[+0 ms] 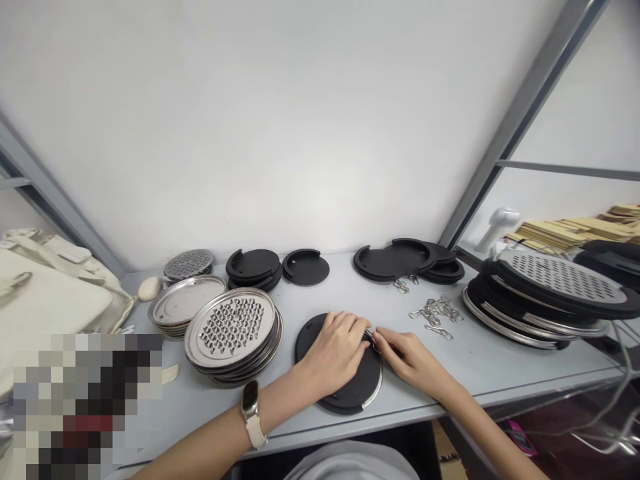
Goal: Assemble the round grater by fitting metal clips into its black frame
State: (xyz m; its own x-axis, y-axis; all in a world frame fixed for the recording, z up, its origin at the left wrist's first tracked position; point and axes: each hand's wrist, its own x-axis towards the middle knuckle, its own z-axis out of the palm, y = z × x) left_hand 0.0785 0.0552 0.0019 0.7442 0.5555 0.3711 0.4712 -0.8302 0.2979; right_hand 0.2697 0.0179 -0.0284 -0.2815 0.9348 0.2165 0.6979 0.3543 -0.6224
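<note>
A round black disc with a thin metal rim showing along its right side lies on the work surface in front of me. My left hand lies over its top, fingers bent and closed towards the right edge, gripping it. At that edge, my right hand pinches a small metal wire clip, partly hidden by the fingers of both hands. To the right, several loose wire clips lie in a heap. Left of the disc stands a stack of round metal graters, the top one with raised teeth.
Black round holders lie along the wall, with more holders further right. A stack of graters in black holders stands at right. Plain metal discs and a canvas bag are at left. The table's front edge runs near my forearms.
</note>
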